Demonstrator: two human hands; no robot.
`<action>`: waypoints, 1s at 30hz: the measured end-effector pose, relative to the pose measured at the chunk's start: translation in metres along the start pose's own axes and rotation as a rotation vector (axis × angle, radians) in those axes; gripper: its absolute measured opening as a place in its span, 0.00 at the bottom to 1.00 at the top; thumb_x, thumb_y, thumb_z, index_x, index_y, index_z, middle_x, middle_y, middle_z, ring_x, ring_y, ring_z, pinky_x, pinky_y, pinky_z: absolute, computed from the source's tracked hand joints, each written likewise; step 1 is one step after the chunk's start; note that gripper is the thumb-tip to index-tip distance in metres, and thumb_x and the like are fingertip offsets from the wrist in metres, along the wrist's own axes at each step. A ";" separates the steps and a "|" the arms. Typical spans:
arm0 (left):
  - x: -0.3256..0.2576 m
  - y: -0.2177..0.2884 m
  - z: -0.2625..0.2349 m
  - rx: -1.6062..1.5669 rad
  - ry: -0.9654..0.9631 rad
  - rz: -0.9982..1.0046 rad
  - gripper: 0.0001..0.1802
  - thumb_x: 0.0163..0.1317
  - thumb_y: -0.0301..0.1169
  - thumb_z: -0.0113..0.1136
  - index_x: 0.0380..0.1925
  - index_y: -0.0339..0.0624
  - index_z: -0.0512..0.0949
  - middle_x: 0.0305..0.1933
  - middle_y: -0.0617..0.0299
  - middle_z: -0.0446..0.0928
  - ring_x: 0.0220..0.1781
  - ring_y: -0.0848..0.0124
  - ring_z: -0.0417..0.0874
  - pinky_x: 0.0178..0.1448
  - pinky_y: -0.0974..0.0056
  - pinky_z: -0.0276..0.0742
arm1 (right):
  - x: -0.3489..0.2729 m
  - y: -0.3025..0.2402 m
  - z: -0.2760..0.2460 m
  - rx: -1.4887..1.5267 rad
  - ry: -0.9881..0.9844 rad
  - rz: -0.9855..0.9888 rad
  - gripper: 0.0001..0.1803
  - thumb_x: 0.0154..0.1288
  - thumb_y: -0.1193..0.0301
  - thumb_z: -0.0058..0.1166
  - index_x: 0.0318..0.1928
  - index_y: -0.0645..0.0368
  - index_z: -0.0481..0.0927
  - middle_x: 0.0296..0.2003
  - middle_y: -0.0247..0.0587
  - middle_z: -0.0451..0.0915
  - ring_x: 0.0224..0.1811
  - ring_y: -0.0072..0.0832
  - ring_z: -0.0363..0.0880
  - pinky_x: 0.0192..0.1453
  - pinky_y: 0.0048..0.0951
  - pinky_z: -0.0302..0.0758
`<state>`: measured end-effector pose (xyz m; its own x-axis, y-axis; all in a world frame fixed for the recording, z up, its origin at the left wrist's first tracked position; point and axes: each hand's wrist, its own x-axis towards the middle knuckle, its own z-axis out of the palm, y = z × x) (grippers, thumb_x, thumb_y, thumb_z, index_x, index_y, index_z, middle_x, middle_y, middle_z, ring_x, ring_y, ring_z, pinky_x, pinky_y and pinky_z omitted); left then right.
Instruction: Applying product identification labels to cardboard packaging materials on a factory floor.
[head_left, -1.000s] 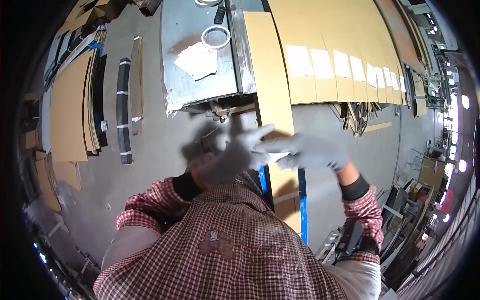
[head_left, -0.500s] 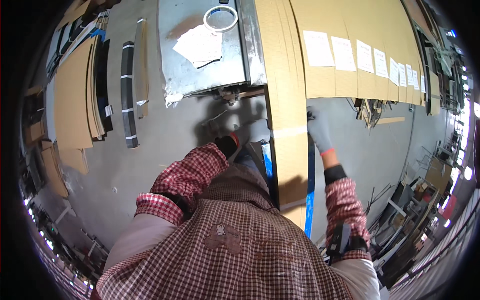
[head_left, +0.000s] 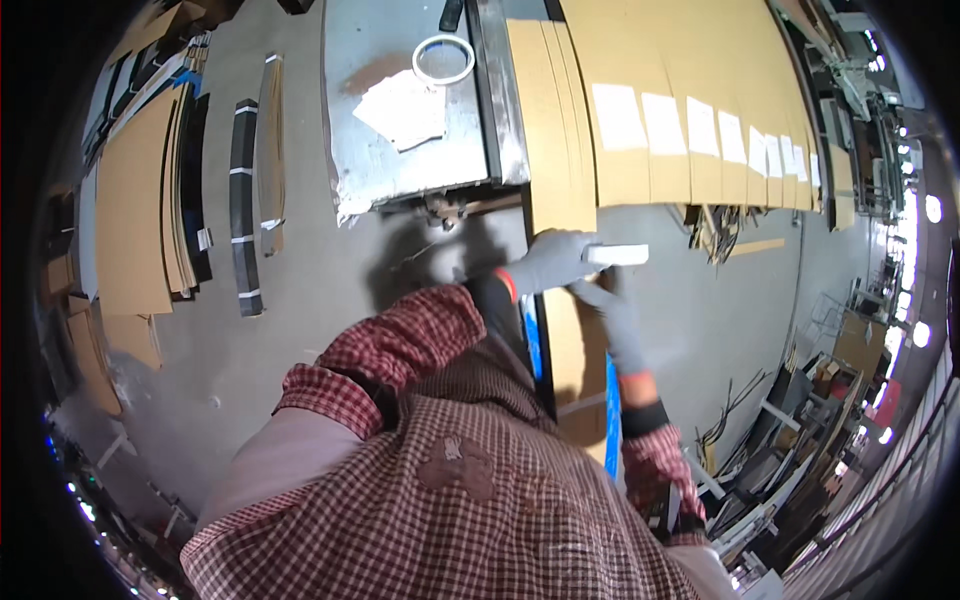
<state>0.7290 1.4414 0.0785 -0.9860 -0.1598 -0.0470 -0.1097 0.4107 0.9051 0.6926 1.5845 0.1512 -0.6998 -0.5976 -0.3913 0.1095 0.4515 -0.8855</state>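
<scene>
- Seen from overhead, looking down on a red checked shirt [head_left: 430, 500] and two hands in grey gloves.
- Left hand [head_left: 548, 262] with grip closed around one end of a small white block [head_left: 616, 255], held over a stack of tan cardboard sheets [head_left: 570, 150].
- Right hand [head_left: 615, 318] just below the block, fingers raised against its underside; whether that grip is clamped cannot be told.
- Blue strip [head_left: 612, 410] running along the cardboard's edge beneath the right forearm.
- Grey metal table [head_left: 390, 160] to the upper left, carrying a white tape ring [head_left: 443, 60] and a crumpled white paper [head_left: 405, 108].
- More cardboard sheets [head_left: 130, 210] lying on the grey floor at far left.
</scene>
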 end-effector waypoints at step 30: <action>-0.135 0.025 0.024 -0.643 -0.344 -0.607 0.37 0.62 0.43 0.63 0.60 0.26 0.63 0.34 0.49 0.81 0.29 0.69 0.84 0.32 0.66 0.78 | 0.040 -0.008 -0.073 -1.104 -1.106 0.556 0.10 0.54 0.68 0.54 0.36 0.57 0.81 0.30 0.54 0.82 0.32 0.48 0.82 0.35 0.44 0.77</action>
<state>0.8562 1.4950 0.0972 -0.7775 0.1319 -0.6149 -0.6266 -0.2452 0.7397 0.6122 1.6054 0.1609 0.1111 -0.1457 -0.9831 -0.7007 0.6900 -0.1815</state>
